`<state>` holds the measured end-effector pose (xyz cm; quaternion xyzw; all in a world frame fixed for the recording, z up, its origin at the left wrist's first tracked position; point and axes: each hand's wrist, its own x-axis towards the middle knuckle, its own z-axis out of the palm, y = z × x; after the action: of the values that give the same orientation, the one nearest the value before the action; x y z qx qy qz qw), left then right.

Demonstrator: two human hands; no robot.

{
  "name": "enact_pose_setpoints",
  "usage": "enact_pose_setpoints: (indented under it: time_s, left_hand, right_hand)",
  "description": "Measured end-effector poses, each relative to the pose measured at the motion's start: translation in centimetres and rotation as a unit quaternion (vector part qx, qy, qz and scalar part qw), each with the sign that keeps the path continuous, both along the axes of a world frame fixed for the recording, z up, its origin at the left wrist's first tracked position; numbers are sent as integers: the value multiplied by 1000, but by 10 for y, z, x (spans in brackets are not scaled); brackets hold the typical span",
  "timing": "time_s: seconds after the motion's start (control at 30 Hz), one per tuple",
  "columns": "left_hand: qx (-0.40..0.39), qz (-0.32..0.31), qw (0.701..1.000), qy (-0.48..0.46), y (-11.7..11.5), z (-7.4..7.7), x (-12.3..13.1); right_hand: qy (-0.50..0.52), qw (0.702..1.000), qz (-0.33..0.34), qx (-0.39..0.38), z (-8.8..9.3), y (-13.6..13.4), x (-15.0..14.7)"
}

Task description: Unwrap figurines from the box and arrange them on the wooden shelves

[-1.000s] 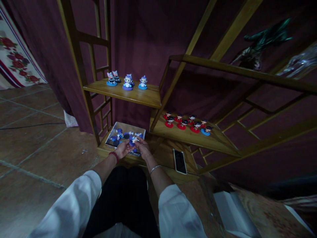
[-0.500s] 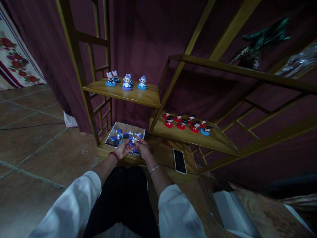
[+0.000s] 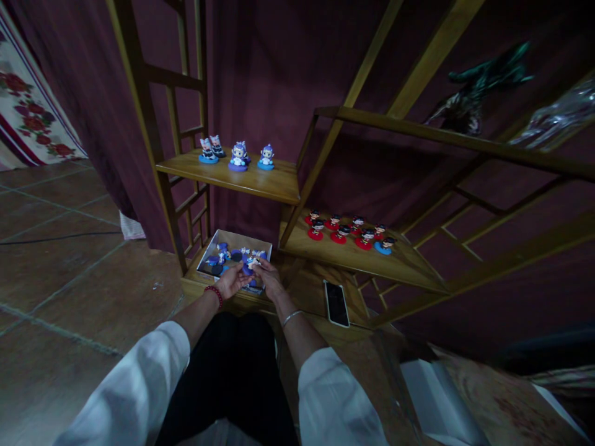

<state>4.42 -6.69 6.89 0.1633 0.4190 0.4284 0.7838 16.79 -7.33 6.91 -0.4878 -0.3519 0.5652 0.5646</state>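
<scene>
Between my two hands, over the front of an open box, is a small purple and white figurine (image 3: pixel 251 263). My left hand (image 3: pixel 231 281), with a red bead bracelet at the wrist, grips its base side. From the other side my right hand (image 3: pixel 269 277) pinches the same figurine, a silver bangle on that wrist. The white-walled box (image 3: pixel 210 246) holds several more purple, blue and white figurines (image 3: pixel 223 251), some lying on their sides with dark base undersides showing. My fingers partly cover the held figurine.
On the upper left shelf (image 3: pixel 279 184) stand several figurines (image 3: pixel 238 156) on blue and purple bases. Black-haired figurines (image 3: pixel 341 233), mostly on red bases, occupy the right shelf. A phone (image 3: pixel 336 303) lies on the bottom board. A green sculpture (image 3: pixel 488 80) sits higher up, at right.
Both hands stay on the figurine over the box, with hardly any movement. The view has shifted very slightly.
</scene>
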Motion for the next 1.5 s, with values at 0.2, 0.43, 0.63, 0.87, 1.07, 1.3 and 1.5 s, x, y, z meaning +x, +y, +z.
enact_pose_setpoints:
  time_s: [0.2, 0.43, 0.63, 0.87, 1.07, 1.3, 1.5]
  left_hand:
    - [6, 0, 1000, -5, -1, 5, 1]
    - [12, 15, 1000, -21, -4, 9, 4]
    - [17, 4, 1000, -14, -6, 10, 4]
    - [18, -18, 1000, 16, -5, 9, 2]
    - [8, -20, 1000, 21, -4, 6, 3]
    - [-7, -3, 998, 58, -7, 12, 8]
    - [-2, 4, 997, 76, -7, 13, 9]
  right_hand:
    - [-13, 1000, 6, -4, 1, 1, 1]
    - [-8, 1000, 4, -3, 4, 1, 4]
    - [-8, 1000, 4, -2, 9, 0, 5]
    - [-25, 1000, 7, 5, 13, 1, 2]
    - [-43, 999, 16, 5, 16, -1, -1]
    - [-51, 998, 22, 5, 18, -3, -2]
    - [-50, 998, 28, 6, 20, -3, -3]
